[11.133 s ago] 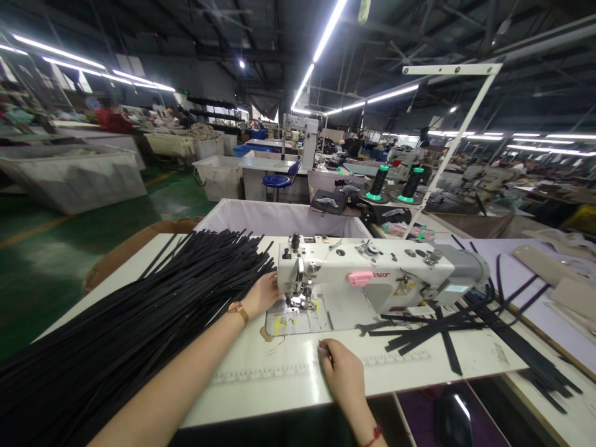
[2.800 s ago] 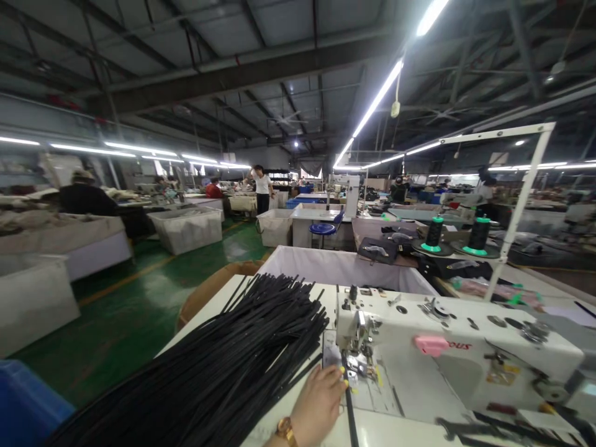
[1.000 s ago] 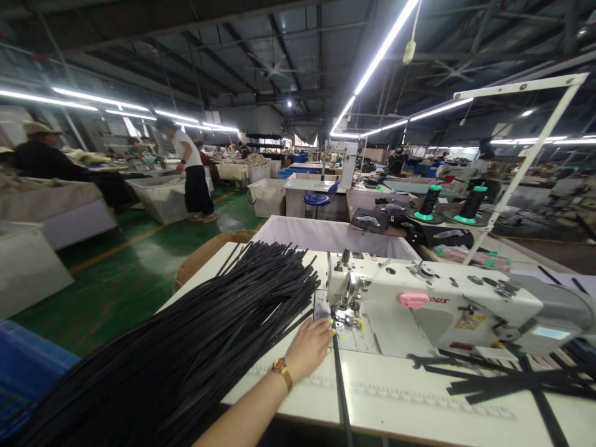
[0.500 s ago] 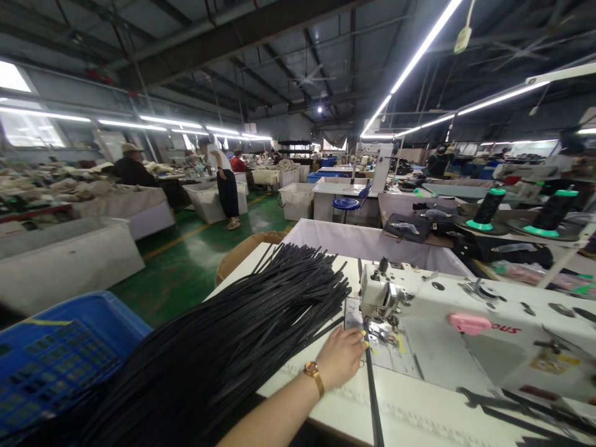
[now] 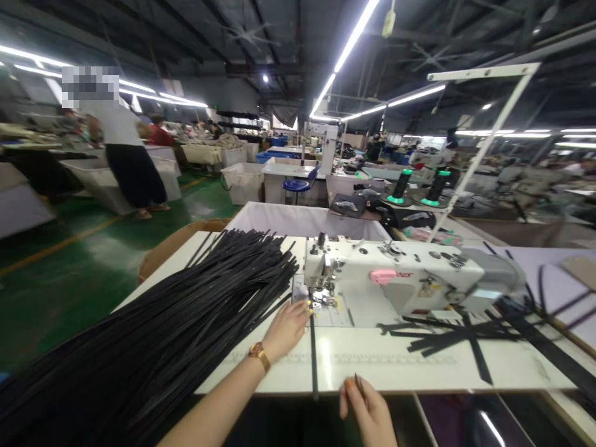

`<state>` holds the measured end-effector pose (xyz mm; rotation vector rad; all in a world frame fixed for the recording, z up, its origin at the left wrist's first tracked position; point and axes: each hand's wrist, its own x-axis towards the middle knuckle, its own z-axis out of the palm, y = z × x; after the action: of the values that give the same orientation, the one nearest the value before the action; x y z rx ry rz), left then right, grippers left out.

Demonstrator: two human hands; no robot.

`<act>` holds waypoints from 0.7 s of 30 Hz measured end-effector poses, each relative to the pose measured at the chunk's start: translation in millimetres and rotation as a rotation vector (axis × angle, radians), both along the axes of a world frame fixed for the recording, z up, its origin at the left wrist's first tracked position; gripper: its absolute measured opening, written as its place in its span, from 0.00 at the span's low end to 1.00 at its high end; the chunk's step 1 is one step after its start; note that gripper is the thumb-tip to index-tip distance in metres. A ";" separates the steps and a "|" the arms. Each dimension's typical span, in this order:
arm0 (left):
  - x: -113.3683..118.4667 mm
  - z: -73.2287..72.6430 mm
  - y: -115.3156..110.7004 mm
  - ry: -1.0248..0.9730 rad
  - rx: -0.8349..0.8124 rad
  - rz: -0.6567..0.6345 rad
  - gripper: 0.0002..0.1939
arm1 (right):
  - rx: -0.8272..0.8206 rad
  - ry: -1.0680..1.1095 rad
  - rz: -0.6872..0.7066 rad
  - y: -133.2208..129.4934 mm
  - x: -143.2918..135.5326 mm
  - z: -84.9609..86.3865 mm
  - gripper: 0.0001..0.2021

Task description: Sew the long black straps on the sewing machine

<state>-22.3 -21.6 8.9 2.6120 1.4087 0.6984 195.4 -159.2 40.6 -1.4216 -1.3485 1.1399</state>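
Note:
My left hand (image 5: 287, 328), with a gold watch at the wrist, lies beside the presser foot of a white sewing machine (image 5: 354, 276). Its fingertips touch a black strip (image 5: 313, 354) that runs from the foot to the table's front edge; the fingers look extended and close together. At the front edge, my right hand (image 5: 365, 403) is closed on a small dark pointed tool (image 5: 359, 383) that I cannot make out clearly. A big pile of long black strips (image 5: 200, 310) covers the left of the table.
More black strips and a wrench (image 5: 388, 328) lie to the right. A white-lined bin (image 5: 288, 217) stands behind the table. Two black thread cones (image 5: 400, 186) and a thread stand (image 5: 484, 143) are beyond the machine. A person (image 5: 125, 136) stands at the far left.
The view has swung right, bringing more of the machine and my right hand into sight. My left hand remains by the presser foot. The blue crate has nearly left the view.

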 end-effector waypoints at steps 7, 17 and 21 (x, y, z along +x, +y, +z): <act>-1.2 -9.0 4.4 0.022 0.027 -0.019 0.21 | 0.219 -0.491 -0.159 81.9 41.3 -4.0 0.15; 0.4 -1.4 3.5 0.041 -0.002 -0.001 0.21 | 0.215 -0.793 -0.065 87.6 42.7 -22.3 0.13; 1.2 -1.2 3.1 0.027 -0.006 0.010 0.21 | 0.204 -0.804 -0.046 89.2 43.4 -23.3 0.13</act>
<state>-21.1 -18.5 7.8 2.6216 1.4296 0.6610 238.9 -70.0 17.2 -1.8244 -1.8874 0.3607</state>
